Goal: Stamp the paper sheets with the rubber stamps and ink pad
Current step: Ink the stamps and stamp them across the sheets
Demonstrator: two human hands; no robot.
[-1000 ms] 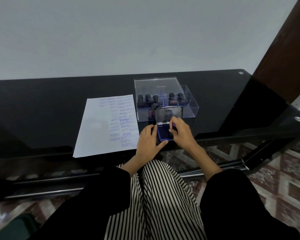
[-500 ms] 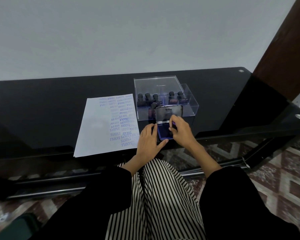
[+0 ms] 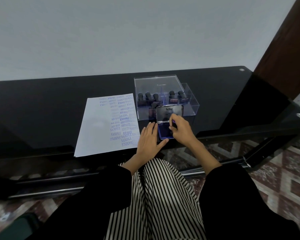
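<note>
A white paper sheet [image 3: 100, 129] lies on the black glass table [image 3: 42, 108], its right half covered in blue stamp prints. To its right sits the ink pad [image 3: 164, 131], its metal lid [image 3: 169, 112] standing open. My left hand [image 3: 148, 139] lies flat beside the pad, thumb against its front edge. My right hand [image 3: 181, 129] grips a rubber stamp [image 3: 173, 124] over the blue pad. I cannot tell whether the stamp touches the ink.
A clear plastic box [image 3: 164, 96] behind the ink pad holds several dark-handled stamps [image 3: 148, 97]. The table's front edge runs just under my wrists. A brown door frame [image 3: 284, 49] rises at the right. Striped trousers cover my lap below.
My right hand with the stamp has shifted slightly over the ink pad. My left hand stays beside the pad.
</note>
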